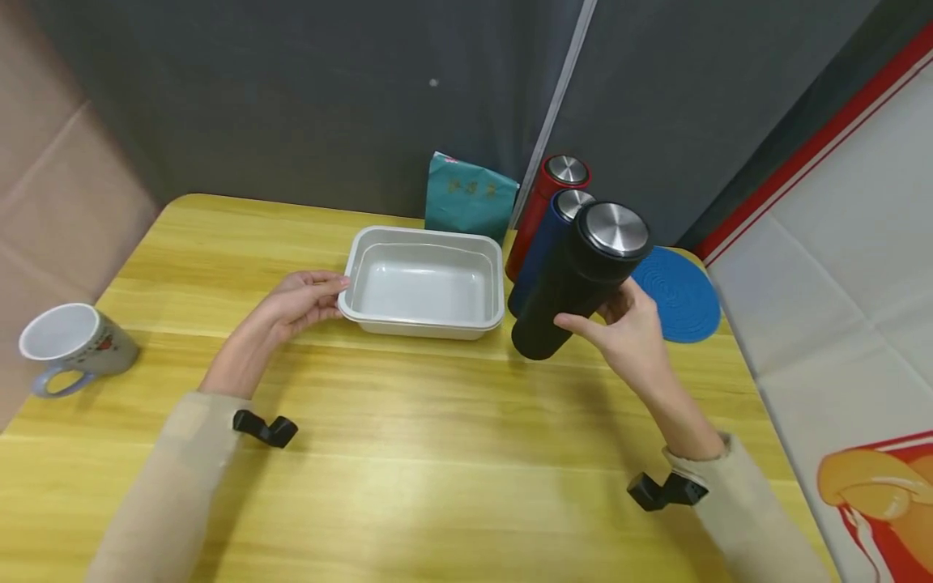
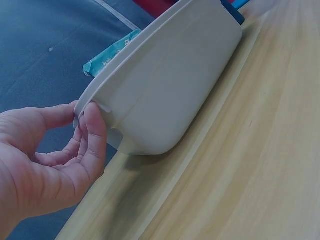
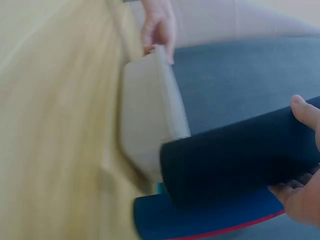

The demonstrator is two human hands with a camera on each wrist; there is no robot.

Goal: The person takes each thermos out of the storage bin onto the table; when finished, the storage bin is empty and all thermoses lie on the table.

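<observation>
My right hand (image 1: 605, 317) grips a black flask (image 1: 576, 283) with a steel cap, tilted and lifted just off the yellow table (image 1: 437, 453), right of a white rectangular tray (image 1: 423, 324). In the right wrist view my right hand (image 3: 300, 150) wraps the black flask (image 3: 235, 155) with the thumb on top. My left hand (image 1: 331, 293) pinches the tray's near-left rim corner. The left wrist view shows my left hand (image 2: 82, 114) with thumb and forefinger on the rim of the tray (image 2: 170, 85). The tray holds nothing.
A blue flask (image 1: 545, 243) and a red flask (image 1: 543, 202) stand behind the black one. A round blue mat (image 1: 681, 295) lies at the right, a teal packet (image 1: 470, 198) behind the tray, a white mug (image 1: 69, 344) at the far left edge.
</observation>
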